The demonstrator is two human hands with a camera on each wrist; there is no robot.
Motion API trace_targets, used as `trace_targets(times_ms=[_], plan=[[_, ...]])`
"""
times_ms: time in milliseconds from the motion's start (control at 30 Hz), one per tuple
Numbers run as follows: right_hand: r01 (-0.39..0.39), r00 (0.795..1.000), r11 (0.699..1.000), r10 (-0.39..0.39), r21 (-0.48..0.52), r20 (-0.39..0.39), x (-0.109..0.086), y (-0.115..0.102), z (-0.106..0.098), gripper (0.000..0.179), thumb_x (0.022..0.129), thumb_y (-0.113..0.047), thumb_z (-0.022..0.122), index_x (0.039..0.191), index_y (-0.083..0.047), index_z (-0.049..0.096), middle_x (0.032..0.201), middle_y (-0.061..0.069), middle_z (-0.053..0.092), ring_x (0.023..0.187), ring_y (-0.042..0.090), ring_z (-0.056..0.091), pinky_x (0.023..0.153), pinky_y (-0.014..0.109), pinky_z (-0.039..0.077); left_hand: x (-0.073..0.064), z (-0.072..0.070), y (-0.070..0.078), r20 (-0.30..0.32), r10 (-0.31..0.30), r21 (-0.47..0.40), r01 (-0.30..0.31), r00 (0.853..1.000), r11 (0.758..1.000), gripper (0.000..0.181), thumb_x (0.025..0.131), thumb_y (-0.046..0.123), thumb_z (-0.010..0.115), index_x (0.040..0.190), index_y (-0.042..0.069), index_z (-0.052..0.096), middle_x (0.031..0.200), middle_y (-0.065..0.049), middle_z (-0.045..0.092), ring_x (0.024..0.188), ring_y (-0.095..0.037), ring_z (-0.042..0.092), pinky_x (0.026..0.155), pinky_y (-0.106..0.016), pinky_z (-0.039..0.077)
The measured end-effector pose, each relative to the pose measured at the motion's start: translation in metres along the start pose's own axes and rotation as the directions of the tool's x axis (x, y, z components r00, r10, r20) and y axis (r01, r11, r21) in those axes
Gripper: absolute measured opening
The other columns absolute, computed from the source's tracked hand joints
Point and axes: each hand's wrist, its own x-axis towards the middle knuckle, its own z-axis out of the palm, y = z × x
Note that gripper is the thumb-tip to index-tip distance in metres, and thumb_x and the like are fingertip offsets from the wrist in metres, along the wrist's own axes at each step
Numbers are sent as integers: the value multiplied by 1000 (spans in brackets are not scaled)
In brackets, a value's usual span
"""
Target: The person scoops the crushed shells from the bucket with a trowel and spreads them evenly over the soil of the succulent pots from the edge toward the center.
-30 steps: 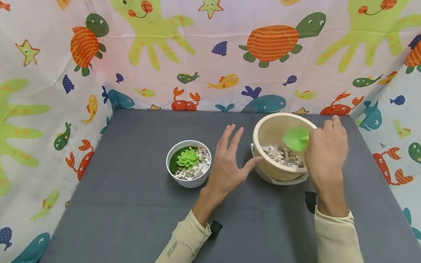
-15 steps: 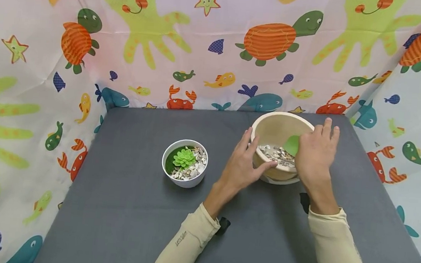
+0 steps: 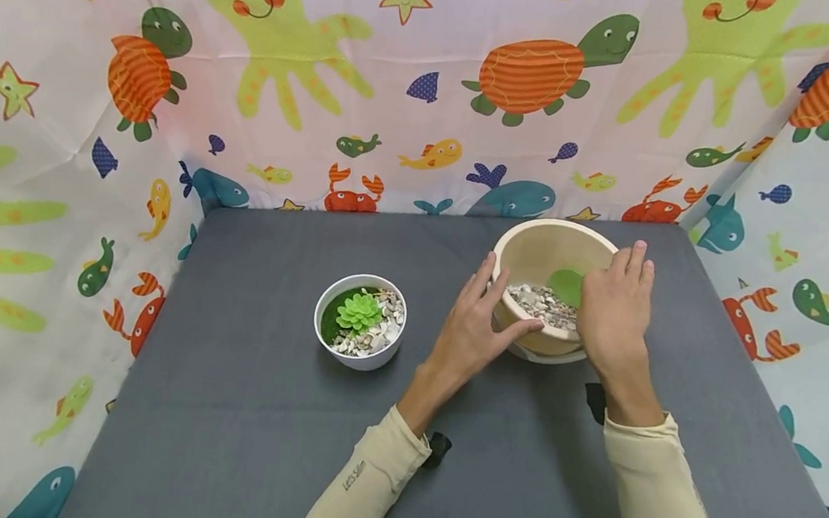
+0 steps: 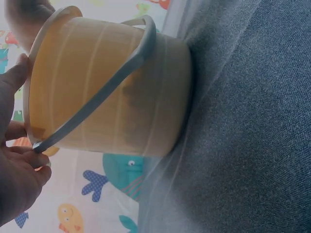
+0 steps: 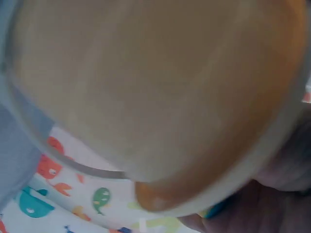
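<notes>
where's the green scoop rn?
Head view: the green scoop is inside the beige bucket at the table's far right, over the pebbles, with the right hand covering its handle; the left hand steadies the bucket's near-left side.

The blurred tan wall of a bucket [image 5: 160,92] fills nearly the whole right wrist view, its pale handle [image 5: 39,131] curving along the lower left, with a cloth printed with sea animals [image 5: 63,204] below and part of the hand [image 5: 272,204] at lower right.
</notes>
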Motion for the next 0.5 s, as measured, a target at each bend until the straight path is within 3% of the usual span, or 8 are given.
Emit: trace_targets(times_ms=[233, 500], plan=[[43, 999, 989, -46, 144, 18, 11, 13, 5, 9, 78, 9, 69, 79, 18, 68, 150, 54, 28, 150, 69, 17, 123, 73, 23, -2, 0, -3, -35, 7, -40, -8, 999, 999, 88, 89, 49, 81, 157, 5, 47, 174, -15, 26, 156, -38, 37, 120, -53, 44], [-10, 987, 975, -26, 222, 161, 18, 13, 11, 33, 91, -12, 62, 81, 20, 67, 157, 54, 12, 151, 70, 7, 126, 74, 12, -2, 1, -5, -33, 29, -46, -31, 999, 998, 87, 89, 49, 81, 157, 6, 46, 173, -16, 26, 159, -33, 35, 121, -49, 44]])
